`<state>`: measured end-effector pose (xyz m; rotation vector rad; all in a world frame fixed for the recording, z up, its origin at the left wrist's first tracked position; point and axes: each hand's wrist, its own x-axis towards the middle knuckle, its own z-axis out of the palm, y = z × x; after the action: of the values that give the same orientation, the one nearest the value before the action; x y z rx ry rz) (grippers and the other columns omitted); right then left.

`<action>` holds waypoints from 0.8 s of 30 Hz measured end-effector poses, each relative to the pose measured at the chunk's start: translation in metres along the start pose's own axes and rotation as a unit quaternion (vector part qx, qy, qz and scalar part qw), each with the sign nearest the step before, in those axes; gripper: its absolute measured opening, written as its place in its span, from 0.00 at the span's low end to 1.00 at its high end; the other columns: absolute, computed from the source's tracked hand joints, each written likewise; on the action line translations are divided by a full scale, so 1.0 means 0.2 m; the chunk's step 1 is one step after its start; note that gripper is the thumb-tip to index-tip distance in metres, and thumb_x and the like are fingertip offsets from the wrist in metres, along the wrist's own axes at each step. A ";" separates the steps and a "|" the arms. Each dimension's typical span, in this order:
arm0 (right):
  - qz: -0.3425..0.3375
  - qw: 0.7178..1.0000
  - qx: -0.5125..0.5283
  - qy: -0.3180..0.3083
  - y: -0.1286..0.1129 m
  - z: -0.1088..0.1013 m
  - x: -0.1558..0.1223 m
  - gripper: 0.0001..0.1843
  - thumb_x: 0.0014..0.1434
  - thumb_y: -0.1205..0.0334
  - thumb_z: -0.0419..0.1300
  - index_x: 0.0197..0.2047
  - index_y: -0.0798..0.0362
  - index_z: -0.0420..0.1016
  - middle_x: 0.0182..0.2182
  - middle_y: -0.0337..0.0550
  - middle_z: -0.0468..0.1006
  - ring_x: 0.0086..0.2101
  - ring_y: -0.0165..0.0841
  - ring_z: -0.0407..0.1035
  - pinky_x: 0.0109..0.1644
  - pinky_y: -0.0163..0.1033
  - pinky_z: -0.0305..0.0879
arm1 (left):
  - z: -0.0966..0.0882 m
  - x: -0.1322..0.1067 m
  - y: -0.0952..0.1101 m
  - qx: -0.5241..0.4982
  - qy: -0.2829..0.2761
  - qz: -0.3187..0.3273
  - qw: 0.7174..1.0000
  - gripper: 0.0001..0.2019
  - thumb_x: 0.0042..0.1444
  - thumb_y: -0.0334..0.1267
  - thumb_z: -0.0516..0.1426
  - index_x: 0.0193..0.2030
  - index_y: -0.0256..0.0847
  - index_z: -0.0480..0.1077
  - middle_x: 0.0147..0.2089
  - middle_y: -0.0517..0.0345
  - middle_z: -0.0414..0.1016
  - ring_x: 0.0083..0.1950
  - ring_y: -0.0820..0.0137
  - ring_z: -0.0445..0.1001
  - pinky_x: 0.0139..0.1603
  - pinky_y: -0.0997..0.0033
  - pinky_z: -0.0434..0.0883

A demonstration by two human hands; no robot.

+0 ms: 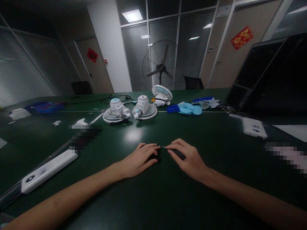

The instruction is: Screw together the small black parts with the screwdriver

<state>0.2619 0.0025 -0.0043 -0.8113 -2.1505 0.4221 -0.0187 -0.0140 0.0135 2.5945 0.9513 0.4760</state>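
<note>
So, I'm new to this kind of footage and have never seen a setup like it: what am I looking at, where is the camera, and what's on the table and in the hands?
No machine here: a person wears one camera on the head, looking forward and down, so both bare arms are their own. The left hand and right hand meet on a dark green table. The right hand's fingers seem to pinch a thin dark tool, tip toward the left fingers; something small and dark lies under the left hand, too hidden to name. Farther back lie small white fans and blue fan blades, with a big standing fan behind.
</note>
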 end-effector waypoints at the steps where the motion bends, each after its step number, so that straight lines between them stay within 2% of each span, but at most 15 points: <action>1: 0.000 1.000 0.002 -0.003 0.00 0.00 0.00 0.11 0.73 0.65 0.59 0.55 0.48 0.79 0.47 0.46 0.77 0.43 0.37 0.77 0.46 0.44 0.77 | -0.01 0.00 -0.02 0.007 -0.002 -0.002 1.000 0.10 0.76 0.42 0.53 0.59 0.47 0.69 0.73 0.49 0.68 0.76 0.57 0.62 0.74 0.46 0.58; 3: -0.001 1.000 0.006 -0.008 0.00 -0.01 0.00 0.11 0.73 0.65 0.59 0.55 0.48 0.79 0.47 0.46 0.77 0.43 0.37 0.77 0.47 0.44 0.78 | -0.03 0.00 -0.10 0.022 0.005 -0.010 1.000 0.11 0.77 0.42 0.52 0.60 0.47 0.68 0.72 0.49 0.70 0.74 0.57 0.65 0.74 0.46 0.58; 6: 0.003 1.000 0.015 -0.023 0.00 -0.01 0.00 0.12 0.73 0.64 0.58 0.56 0.48 0.79 0.48 0.46 0.77 0.43 0.37 0.77 0.45 0.42 0.78 | -0.11 -0.03 -0.30 0.043 0.034 -0.033 0.998 0.13 0.76 0.44 0.51 0.61 0.47 0.70 0.68 0.49 0.73 0.71 0.57 0.68 0.72 0.46 0.60; 10: 0.008 0.999 0.029 -0.031 0.00 -0.01 0.00 0.12 0.73 0.65 0.59 0.57 0.48 0.78 0.49 0.45 0.77 0.43 0.36 0.77 0.44 0.41 0.79 | -0.24 -0.14 -0.59 0.075 0.068 -0.091 0.991 0.16 0.75 0.49 0.52 0.60 0.46 0.72 0.65 0.49 0.76 0.68 0.54 0.71 0.70 0.46 0.63; 13: 0.005 0.999 0.037 -0.029 0.00 -0.01 -0.01 0.12 0.73 0.65 0.59 0.56 0.48 0.78 0.49 0.45 0.77 0.43 0.35 0.77 0.44 0.41 0.79 | -0.33 -0.23 -0.74 0.093 0.093 -0.148 0.980 0.19 0.72 0.53 0.53 0.58 0.45 0.74 0.62 0.50 0.78 0.64 0.52 0.73 0.68 0.46 0.65; 17: 0.004 0.999 0.042 -0.033 0.01 -0.01 -0.01 0.12 0.74 0.64 0.59 0.57 0.49 0.78 0.50 0.45 0.77 0.43 0.35 0.77 0.43 0.39 0.79 | -0.37 -0.30 -0.85 0.096 0.158 -0.214 0.959 0.22 0.73 0.56 0.49 0.57 0.44 0.76 0.58 0.48 0.81 0.60 0.51 0.76 0.64 0.49 0.69; 20: 0.001 0.998 0.044 -0.037 0.00 -0.01 -0.01 0.12 0.74 0.64 0.58 0.57 0.49 0.78 0.50 0.46 0.77 0.43 0.35 0.77 0.42 0.39 0.79 | -0.37 -0.31 -0.89 0.081 0.200 -0.218 0.952 0.23 0.71 0.57 0.50 0.56 0.43 0.76 0.58 0.47 0.80 0.59 0.52 0.77 0.64 0.51 0.71; 24: -0.002 0.999 0.043 -0.033 0.00 -0.02 -0.01 0.12 0.74 0.65 0.58 0.56 0.49 0.78 0.49 0.46 0.77 0.43 0.35 0.77 0.44 0.41 0.80 | -0.37 -0.31 -0.91 0.073 0.195 -0.226 0.952 0.25 0.67 0.58 0.54 0.58 0.42 0.76 0.58 0.45 0.78 0.61 0.51 0.75 0.64 0.53 0.71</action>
<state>0.2648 0.0018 -0.0030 -0.7543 -2.1786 0.5431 -0.1943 0.0902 -0.0083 2.3288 1.7175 0.8289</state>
